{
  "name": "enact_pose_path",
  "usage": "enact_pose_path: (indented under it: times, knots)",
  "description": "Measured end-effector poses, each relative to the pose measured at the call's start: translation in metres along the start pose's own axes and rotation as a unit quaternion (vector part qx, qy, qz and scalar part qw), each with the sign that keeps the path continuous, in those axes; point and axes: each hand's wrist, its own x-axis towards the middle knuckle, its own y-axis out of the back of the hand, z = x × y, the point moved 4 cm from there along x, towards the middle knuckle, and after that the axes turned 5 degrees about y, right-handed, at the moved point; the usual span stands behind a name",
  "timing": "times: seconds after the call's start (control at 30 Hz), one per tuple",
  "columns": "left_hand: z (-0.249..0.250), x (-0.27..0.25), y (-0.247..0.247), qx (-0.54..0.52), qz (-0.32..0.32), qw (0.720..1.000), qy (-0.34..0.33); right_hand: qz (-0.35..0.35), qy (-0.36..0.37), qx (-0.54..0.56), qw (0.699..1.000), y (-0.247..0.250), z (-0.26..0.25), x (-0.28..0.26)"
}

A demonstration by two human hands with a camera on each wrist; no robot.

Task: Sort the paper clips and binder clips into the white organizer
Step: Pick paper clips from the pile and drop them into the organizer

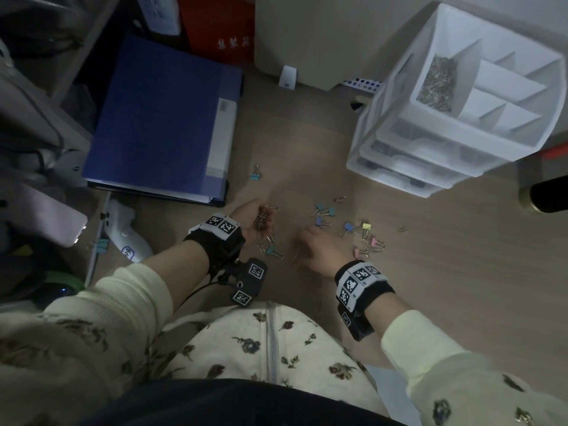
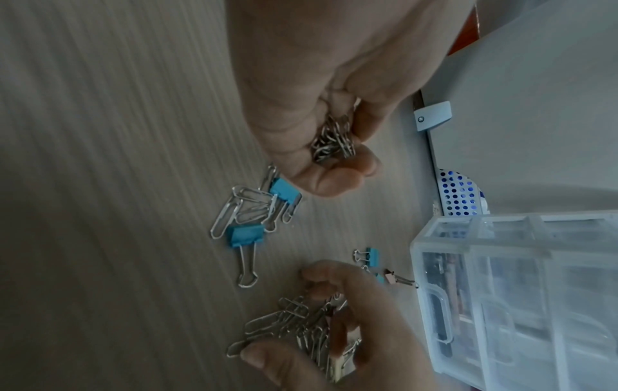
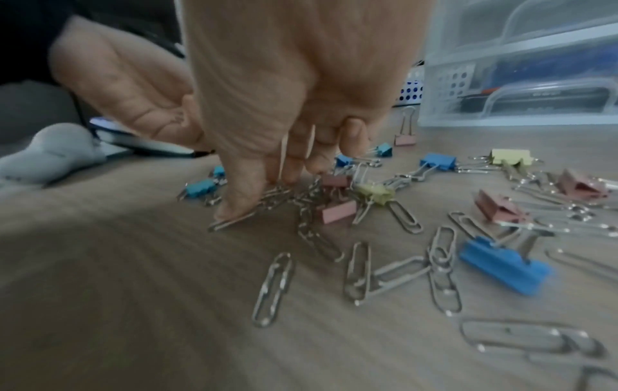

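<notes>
Step in hand, as judged: gathering paper clips off the desk; binder clips not yet started.

Left hand (image 1: 256,218): palm up, just above the desk, fingers curled round a small heap of paper clips (image 2: 332,142).

Right hand (image 1: 316,252): palm down on the desk, fingertips (image 3: 234,209) drawn together on a tangle of loose clips (image 3: 287,195), pinching or raking them; which of the two cannot be told.

Paper clips, loose: scattered on the desk around and in front of the right hand, some interlinked, some lying among the binder clips.

Binder clips (image 1: 325,212): blue, pink and yellow, strewn between the hands and the organizer; one blue clip (image 1: 255,173) lies apart beside the folder.

Organizer (image 1: 399,96): white, at far right of the desk, divided top tray over clear drawers. One top compartment holds a mass of paper clips (image 1: 438,84); the other compartments seen hold nothing.

Next move, as judged: lift the pinched clips clear of the binder clips, since tangled ones may drag others along, then pass them to the left palm or carry the handful to the filled compartment.

Surface: desk (image 1: 430,256), pale wood grain.

Room: dim. Blue folder (image 1: 159,118) at left, white perforated basket (image 1: 362,83) behind the organizer, beige panel at the back, clutter at far left.
</notes>
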Motion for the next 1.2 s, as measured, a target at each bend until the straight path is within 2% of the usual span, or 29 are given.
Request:
enact_pose_path:
  times: [0.1,0.3,0.77,0.87,1.0,1.1,1.2]
  knots:
    - [0.0,0.0,0.0,0.003,0.001,1.0,-0.003,0.008,0.015,-0.042,0.999,0.0,-0.004,-0.003]
    - [-0.001,0.001,0.001,-0.009,0.005,1.0,-0.004,0.024,0.008,-0.039,0.999,0.0,-0.001,-0.004]
    - [-0.001,0.002,0.0,0.003,0.008,1.0,0.003,-0.009,0.026,-0.034,0.999,-0.002,-0.01,-0.005]
    - [-0.001,0.001,-0.001,0.009,0.008,1.0,0.001,0.015,-0.002,0.028,0.999,0.001,-0.006,-0.005]
    - [-0.002,0.002,-0.004,0.002,-0.012,1.0,-0.001,0.12,-0.062,0.191,0.972,0.022,0.005,-0.003]
    - [-0.004,0.003,-0.009,0.0,-0.037,0.999,0.0,0.189,-0.056,0.256,0.946,0.04,0.004,0.003]
    - [-0.006,0.001,-0.017,0.003,-0.066,0.998,-0.004,0.198,-0.022,0.305,0.931,0.05,-0.013,0.008]
